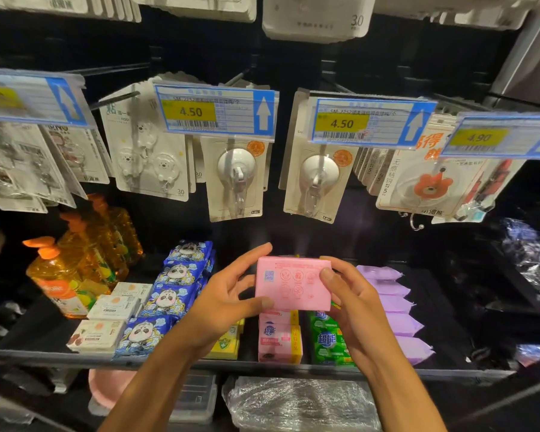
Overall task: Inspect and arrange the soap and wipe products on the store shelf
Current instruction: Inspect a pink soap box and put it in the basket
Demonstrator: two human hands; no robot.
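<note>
The left hand (228, 294) pinches the pink soap pack (293, 283) by its left edge and the right hand (353, 294) grips the right, printed back facing up (likely for reading), lifted above the matching pink stack (278, 338) on the shelf (44, 356)

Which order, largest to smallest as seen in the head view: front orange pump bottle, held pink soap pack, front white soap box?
1. front orange pump bottle
2. pink soap pack, held nearer the camera, so its rank against the bottle is unsure
3. front white soap box, clearly smallest
</note>
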